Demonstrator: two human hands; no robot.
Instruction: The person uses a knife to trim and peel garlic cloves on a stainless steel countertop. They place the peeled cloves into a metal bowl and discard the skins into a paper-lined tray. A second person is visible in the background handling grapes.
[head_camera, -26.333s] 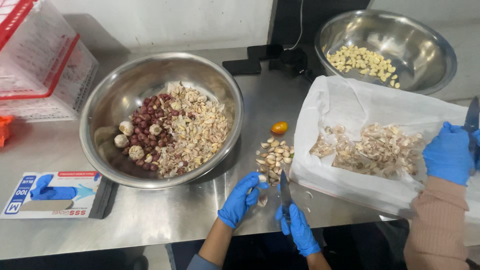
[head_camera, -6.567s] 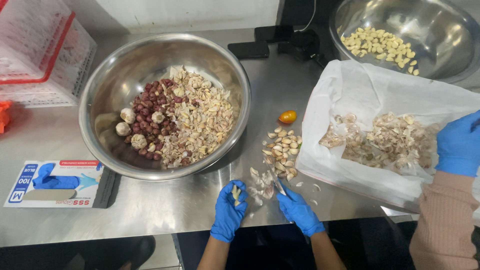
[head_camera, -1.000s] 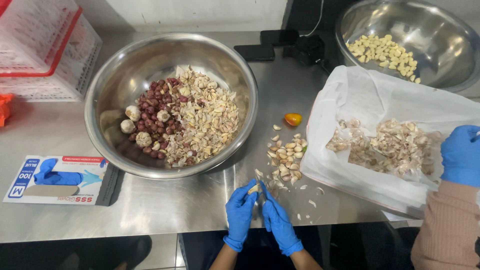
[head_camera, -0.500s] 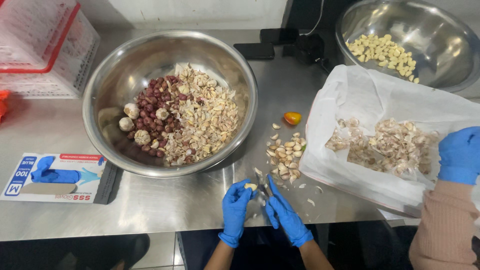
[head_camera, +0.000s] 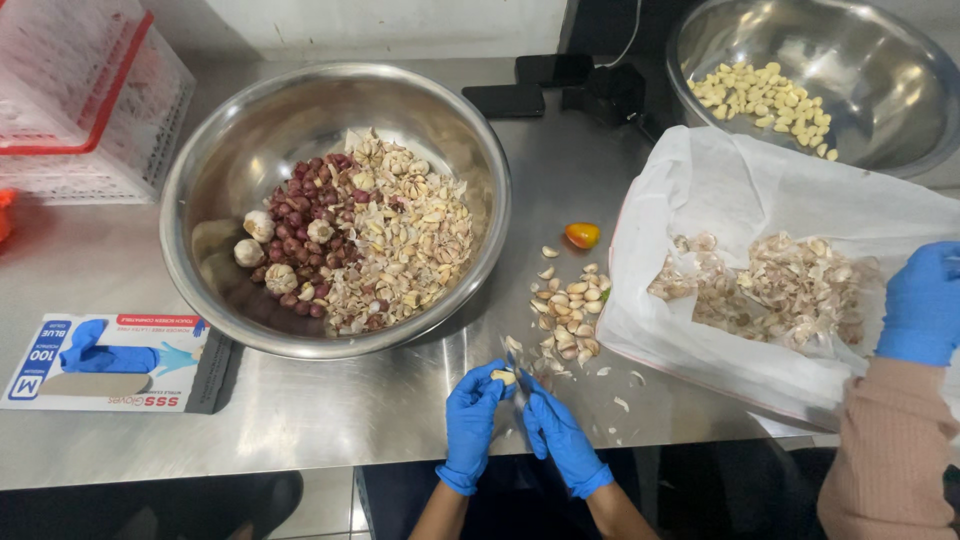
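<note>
Both my hands wear blue gloves and meet at the table's front edge. My left hand (head_camera: 472, 415) pinches a pale garlic clove (head_camera: 502, 376) between thumb and fingers. My right hand (head_camera: 556, 430) grips a small knife (head_camera: 516, 368), its blade touching the clove. Just beyond the hands lies a small pile of unpeeled garlic cloves (head_camera: 570, 310), with loose skins scattered on the steel table (head_camera: 330, 410). A big steel bowl (head_camera: 200, 180) to the left holds garlic cloves, whole bulbs and red shallots.
A white plastic bag (head_camera: 720, 190) with garlic skins lies at right, and a co-worker's blue-gloved hand (head_camera: 925, 305) rests on it. A second steel bowl (head_camera: 880, 70) holds peeled cloves. A small orange fruit (head_camera: 582, 235), a glove box (head_camera: 110, 360) and a plastic crate (head_camera: 80, 110) also stand here.
My hands have stayed together at the front edge, shifting only slightly while the knife works on the clove. The co-worker's hand has barely moved.
</note>
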